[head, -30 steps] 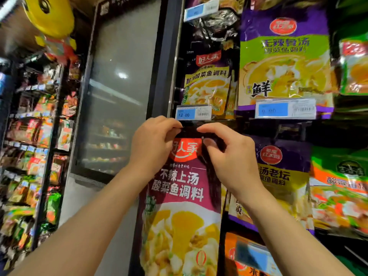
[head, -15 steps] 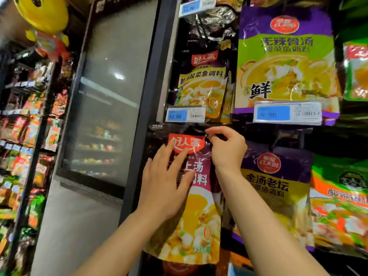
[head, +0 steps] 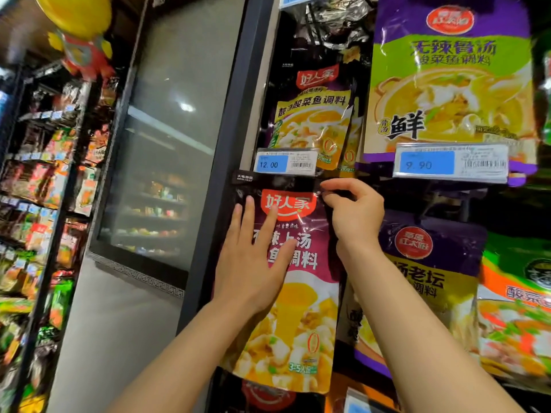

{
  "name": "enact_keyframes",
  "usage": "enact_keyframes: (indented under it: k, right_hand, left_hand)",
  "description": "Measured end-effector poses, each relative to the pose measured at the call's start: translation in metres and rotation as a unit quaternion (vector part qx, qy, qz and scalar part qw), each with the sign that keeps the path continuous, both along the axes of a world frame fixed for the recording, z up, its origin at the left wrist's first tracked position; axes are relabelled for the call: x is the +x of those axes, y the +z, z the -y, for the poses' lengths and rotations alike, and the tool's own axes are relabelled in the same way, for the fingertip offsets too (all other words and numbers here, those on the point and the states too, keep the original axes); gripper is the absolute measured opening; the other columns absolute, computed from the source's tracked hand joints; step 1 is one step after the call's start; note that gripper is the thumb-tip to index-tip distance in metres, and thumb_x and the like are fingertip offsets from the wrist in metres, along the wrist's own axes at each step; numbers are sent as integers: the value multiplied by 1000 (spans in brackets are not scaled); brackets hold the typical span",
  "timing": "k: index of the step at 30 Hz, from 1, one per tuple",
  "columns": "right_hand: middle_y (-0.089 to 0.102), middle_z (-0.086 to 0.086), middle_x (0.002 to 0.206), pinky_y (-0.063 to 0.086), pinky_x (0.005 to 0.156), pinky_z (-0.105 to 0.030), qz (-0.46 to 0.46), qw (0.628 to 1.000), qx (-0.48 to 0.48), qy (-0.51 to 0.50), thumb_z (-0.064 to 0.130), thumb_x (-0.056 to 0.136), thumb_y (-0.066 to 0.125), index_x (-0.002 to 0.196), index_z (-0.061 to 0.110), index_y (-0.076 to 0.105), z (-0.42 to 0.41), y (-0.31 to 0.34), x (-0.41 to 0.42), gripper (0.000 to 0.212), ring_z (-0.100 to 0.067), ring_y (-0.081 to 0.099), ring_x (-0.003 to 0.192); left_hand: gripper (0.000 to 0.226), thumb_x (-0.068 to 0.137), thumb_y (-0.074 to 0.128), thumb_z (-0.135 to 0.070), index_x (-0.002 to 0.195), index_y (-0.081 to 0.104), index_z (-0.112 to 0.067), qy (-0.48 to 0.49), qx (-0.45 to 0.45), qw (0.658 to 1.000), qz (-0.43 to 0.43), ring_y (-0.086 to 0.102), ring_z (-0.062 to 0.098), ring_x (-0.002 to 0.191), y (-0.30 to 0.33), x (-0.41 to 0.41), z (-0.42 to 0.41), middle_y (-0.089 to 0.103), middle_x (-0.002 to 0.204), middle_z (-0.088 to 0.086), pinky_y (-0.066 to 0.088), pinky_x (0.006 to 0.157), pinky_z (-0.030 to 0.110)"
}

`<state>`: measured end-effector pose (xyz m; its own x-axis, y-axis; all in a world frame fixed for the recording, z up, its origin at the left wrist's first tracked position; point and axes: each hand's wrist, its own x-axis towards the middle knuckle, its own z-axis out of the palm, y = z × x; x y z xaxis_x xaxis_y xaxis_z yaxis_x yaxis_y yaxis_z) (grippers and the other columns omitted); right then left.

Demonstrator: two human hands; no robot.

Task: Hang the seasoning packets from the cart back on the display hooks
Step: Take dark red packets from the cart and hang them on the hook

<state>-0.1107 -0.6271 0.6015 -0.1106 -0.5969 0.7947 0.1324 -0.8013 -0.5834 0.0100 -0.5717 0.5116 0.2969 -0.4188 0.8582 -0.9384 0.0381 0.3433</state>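
One seasoning packet [head: 301,296] under two hands: left hand [head: 253,263], right hand [head: 354,213].

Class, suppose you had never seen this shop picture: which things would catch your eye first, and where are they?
At the centre, the left hand lies flat on a maroon seasoning packet, while the right hand pinches its top right corner just under the 12.00 price tag. At upper right hangs a big purple and green packet above a 9.90 price tag. At upper left hangs a yellow and red toy figure.
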Motion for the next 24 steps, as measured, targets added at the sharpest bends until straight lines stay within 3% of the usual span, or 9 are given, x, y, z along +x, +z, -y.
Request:
enact_keyframes:
  k: [3, 10, 13, 16, 21, 24]
  right_hand:
    - [68, 1, 96, 59, 69, -43, 9, 999, 27, 28, 9, 82, 64, 71, 34, 69, 0, 1, -2, 27, -20, 66, 90]
    - [66, 4, 97, 59, 71, -41, -12, 1000, -7, 20, 10, 84, 64, 74, 34, 66, -9, 2, -1, 27, -15, 64, 91]
    - [64, 13, 90, 58, 71, -33, -33, 999, -40, 12, 9, 84, 64, 79, 30, 67, -12, 0, 4, 22, -3, 62, 83]
    - [62, 16, 86, 54, 65, -22, -38, 997, -62, 5, 8, 85, 64, 79, 27, 66, -14, -1, 11, 20, 7, 58, 77]
    - [63, 7, 82, 55, 78, -43, 12, 1000, -20, -5, 5, 79, 68, 66, 29, 59, 1, 4, 12, 28, -10, 60, 84]
    - [62, 5, 79, 53, 72, -37, 13, 999, -17, -25, 4, 78, 68, 63, 27, 57, 4, 7, 12, 30, -9, 58, 78]
  left_hand:
    - [71, 81, 15, -70, 144, -5, -43, -21, 19, 999, -33, -19, 7, 141, 9, -6, 0, -19, 155, -9, 10, 115, 36]
    - [71, 84, 19, -67, 145, -5, -41, -50, 30, 996, -70, -9, 13, 144, 17, -9, 6, -13, 157, -5, 10, 115, 36]
    - [71, 84, 21, -68, 146, -4, -43, -75, 44, 991, -101, 2, 18, 144, 21, -4, 5, -9, 157, -3, 18, 113, 40]
    - [70, 84, 21, -67, 146, -1, -43, -85, 24, 992, -89, 0, 13, 144, 20, 1, 0, -7, 157, -8, 19, 115, 40]
    - [68, 79, 21, -72, 137, -9, -52, -93, 27, 995, 7, -17, 2, 140, -2, -10, -17, -22, 152, -20, -2, 116, 32]
    - [71, 78, 16, -81, 134, -17, -53, -44, 60, 997, 32, -25, 3, 137, -14, -10, -13, -26, 151, -17, -15, 112, 31]
